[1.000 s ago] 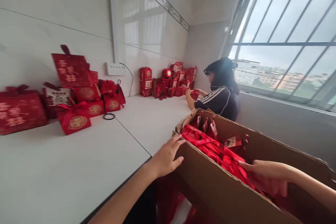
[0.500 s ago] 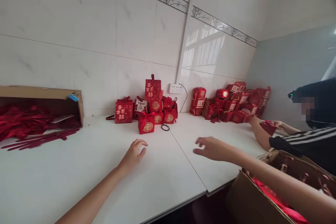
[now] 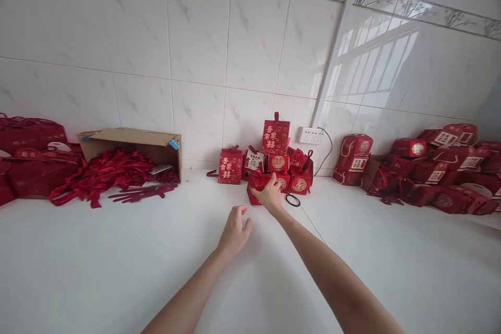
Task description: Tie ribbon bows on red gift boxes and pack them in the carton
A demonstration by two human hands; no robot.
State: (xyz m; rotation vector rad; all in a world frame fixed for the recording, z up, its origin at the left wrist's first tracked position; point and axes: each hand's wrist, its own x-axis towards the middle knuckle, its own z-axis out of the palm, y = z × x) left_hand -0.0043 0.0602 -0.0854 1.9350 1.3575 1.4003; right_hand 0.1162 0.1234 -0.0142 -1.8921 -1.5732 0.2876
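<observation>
Plainly, the white counter (image 3: 156,266) carries a cluster of red gift boxes (image 3: 276,138), and of the frontmost red box (image 3: 257,181), bright and squat, I catch only the top and edges, its face mostly covered by the right hand (image 3: 272,195). That hand's fingers are spread over it, whether gripping I can't tell; the left hand (image 3: 235,230), fingers loosely curved and parted from the thumb, is just in front.

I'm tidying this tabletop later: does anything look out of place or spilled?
The red ribbons look spilled, trailing from the open front of the cardboard box onto the tabletop. The black ring looks stray, lying in front of red boxes quite unlike it.
</observation>
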